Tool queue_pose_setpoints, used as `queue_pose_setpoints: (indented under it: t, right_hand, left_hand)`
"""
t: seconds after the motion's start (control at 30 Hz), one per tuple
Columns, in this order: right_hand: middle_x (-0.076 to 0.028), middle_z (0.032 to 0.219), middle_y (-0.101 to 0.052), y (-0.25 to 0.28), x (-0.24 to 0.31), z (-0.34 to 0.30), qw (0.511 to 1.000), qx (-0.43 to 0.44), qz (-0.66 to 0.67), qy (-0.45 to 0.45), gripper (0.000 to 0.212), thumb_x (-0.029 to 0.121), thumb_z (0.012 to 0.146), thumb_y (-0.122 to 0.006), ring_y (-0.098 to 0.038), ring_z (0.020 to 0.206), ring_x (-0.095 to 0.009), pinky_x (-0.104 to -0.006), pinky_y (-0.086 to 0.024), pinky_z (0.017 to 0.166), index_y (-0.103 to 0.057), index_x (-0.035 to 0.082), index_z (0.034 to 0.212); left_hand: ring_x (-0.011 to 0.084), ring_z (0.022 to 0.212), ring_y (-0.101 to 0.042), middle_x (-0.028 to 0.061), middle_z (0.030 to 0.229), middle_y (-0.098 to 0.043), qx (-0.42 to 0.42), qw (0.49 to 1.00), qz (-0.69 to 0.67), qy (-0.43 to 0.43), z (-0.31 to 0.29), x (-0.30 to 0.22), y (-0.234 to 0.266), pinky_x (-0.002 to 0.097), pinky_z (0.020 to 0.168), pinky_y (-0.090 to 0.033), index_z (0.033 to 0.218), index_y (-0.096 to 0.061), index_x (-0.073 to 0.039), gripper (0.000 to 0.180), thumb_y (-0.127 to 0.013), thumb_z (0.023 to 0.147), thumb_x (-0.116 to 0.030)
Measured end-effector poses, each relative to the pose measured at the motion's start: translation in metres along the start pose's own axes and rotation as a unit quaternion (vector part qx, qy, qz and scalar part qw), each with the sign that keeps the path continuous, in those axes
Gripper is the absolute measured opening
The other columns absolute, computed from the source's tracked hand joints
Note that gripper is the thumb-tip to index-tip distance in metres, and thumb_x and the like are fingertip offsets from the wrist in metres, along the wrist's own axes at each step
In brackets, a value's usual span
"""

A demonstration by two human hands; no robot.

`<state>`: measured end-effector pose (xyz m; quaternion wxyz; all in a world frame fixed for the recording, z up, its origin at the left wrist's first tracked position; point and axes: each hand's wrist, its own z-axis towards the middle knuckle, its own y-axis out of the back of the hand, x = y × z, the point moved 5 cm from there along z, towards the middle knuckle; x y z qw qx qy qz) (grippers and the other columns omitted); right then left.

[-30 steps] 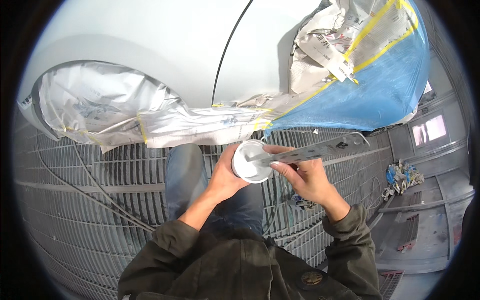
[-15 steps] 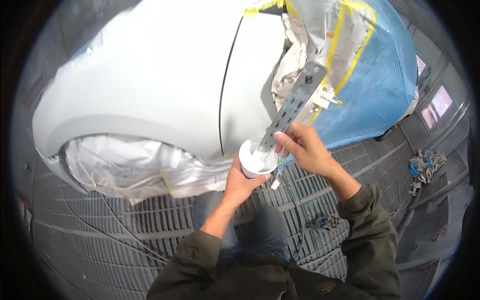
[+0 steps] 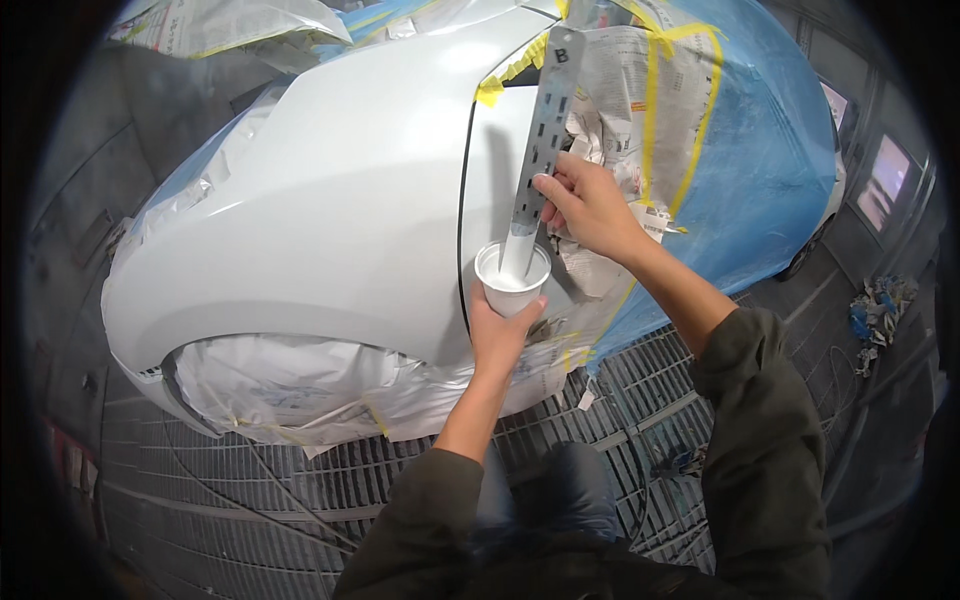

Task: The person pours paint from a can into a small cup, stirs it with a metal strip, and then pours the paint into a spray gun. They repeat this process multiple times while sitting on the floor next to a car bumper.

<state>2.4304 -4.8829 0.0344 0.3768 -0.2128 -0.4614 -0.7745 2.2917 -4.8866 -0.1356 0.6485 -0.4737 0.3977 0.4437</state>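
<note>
My left hand (image 3: 500,335) is wrapped round a white plastic cup (image 3: 512,290) and holds it upright in front of me. Inside the cup is white paint. A long flat metal mixing stick (image 3: 545,135), with rows of dark slots or marks, stands nearly upright with its white-coated lower end in the cup. My right hand (image 3: 590,205) pinches the stick between thumb and fingers, a little below its middle. Just beyond both hands is a car's white body panel (image 3: 300,230), and the stick's shadow falls on the white door beside it.
Blue plastic sheeting (image 3: 750,170), newsprint masking paper (image 3: 615,85) and yellow tape (image 3: 655,100) cover the car's right part. Masking sheet (image 3: 290,385) fills the wheel arch. Below lies a slatted metal floor grating (image 3: 620,500) with hoses (image 3: 215,485). Crumpled paper and plastic (image 3: 880,315) lie at right.
Both hands have moved up and away from me with the cup and stick. The stick has swung from a rightward lean to nearly upright. My view has shifted, showing more of the car's top.
</note>
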Motion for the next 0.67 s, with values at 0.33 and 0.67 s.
queue_pose_setpoints:
  t: [0.33, 0.67]
  right_hand:
    - [-0.015, 0.071, -0.070, -0.008, 0.010, 0.025, 0.997, 0.015, 0.069, -0.036, 0.025, 0.015, 0.100, -0.061, -0.072, 0.060, -0.019, -0.0291, -0.054, 0.053, -0.060, -0.009, 0.095]
    - [-0.019, 0.078, -0.074, -0.025, 0.010, 0.023, 0.991, 0.114, -0.041, -0.064, 0.027, 0.018, 0.099, -0.063, -0.074, 0.060, -0.027, -0.0401, -0.058, 0.064, -0.067, -0.008, 0.103]
  left_hand:
    - [0.0260, 0.116, -0.060, 0.0145, 0.127, -0.061, -0.052, 0.999, 0.009, -0.002, 0.013, -0.012, 0.000, 0.0372, 0.102, -0.046, 0.133, -0.049, 0.001, 0.076, -0.089, 0.071, -0.015]
    - [0.0277, 0.124, -0.057, 0.0161, 0.136, -0.056, -0.068, 0.997, 0.032, 0.001, 0.017, -0.003, -0.002, 0.0388, 0.108, -0.043, 0.143, -0.042, 0.000, 0.083, -0.086, 0.074, -0.013]
